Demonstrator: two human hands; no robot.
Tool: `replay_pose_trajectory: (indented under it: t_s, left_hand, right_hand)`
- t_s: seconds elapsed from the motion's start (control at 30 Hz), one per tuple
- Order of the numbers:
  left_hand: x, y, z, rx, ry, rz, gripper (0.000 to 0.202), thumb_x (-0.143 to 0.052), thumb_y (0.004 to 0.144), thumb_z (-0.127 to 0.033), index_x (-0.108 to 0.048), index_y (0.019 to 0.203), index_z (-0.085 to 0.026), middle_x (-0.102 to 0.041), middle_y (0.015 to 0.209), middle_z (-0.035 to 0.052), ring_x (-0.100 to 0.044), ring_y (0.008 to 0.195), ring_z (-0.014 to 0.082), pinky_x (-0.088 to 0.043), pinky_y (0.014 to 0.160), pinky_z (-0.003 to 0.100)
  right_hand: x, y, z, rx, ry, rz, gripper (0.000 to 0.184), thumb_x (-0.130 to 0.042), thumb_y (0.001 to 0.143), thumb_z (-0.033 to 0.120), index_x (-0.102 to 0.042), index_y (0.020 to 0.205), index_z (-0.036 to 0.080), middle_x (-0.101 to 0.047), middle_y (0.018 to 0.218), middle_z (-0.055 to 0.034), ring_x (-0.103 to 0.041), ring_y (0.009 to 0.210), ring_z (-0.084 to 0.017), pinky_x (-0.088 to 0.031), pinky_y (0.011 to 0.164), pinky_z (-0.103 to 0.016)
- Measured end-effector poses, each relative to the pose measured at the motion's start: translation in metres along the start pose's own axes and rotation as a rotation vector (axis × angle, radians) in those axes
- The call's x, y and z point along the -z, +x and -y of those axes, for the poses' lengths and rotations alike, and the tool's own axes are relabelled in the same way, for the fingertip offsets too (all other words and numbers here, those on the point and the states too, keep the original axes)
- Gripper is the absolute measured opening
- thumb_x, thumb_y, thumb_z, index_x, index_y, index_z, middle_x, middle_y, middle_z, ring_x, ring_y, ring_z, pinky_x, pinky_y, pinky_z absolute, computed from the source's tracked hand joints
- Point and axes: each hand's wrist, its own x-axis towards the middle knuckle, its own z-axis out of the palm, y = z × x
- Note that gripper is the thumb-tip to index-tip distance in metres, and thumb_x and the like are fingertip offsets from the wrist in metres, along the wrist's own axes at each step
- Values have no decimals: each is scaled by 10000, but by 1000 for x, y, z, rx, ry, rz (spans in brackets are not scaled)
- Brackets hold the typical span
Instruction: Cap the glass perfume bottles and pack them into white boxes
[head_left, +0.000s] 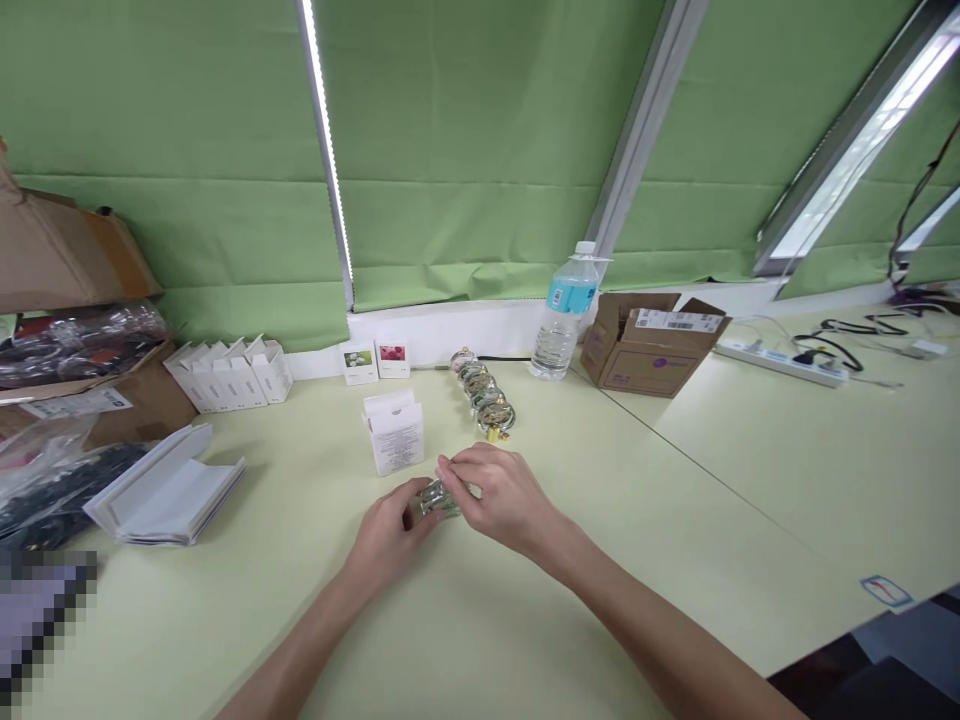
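- A long pale green table (225, 625) is backed by green roller blinds (465, 150).
- A cardboard box (651, 345), a plastic water bottle (568, 315) and a white power strip (780, 362) are placed toward the far right.
- White cartons (229, 375) are lined up at the far left.
- A row of small glass bottles (480, 395) with gold-coloured fittings is laid just beyond the right hand (495, 497), beside an upright white carton (394, 432).
- A small clear glass bottle (439, 498) (its exact shape is partly hidden by fingers) is held between both hands, its long axis apparently running across them.
- It is grasped from the side by the left hand (386, 535) and pinched from above by the right hand.
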Motion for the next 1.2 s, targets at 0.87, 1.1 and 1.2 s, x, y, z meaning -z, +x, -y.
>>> replay_pose_trajectory:
  t_s: [0.87, 1.1, 1.2]
  left_hand:
    - [63, 17, -8, -258, 274, -688, 290, -569, 836, -355, -550, 1096, -229, -463, 1293, 99, -449, 1179, 257, -392, 965, 387]
    - [72, 50, 8, -232, 169, -380, 243, -563, 825, -298, -605, 1054, -231, -452, 1325, 75, -460, 1207, 255, -398, 988, 400]
    - [69, 49, 12, -253, 105, -357, 191, -501, 857, -272, -637, 982, -227, -509, 1254, 71, -480, 1190, 239, -441, 941, 366]
  right_hand:
    - [-16, -15, -18, -222, 371, 238, 150, -541, 851, 344, -538, 786, 209, -602, 720, 4, -481, 564, -126, -329, 501, -228]
    - [-14, -14, -22, -229, 366, 172, 226, -535, 855, 387, -501, 735, 199, -549, 648, 14, -462, 541, -123, -315, 474, -233]
    - [-7, -10, -29, -277, 449, 58, 294, -557, 837, 445, -473, 705, 197, -502, 588, 24, -454, 511, -120, -343, 457, -243]
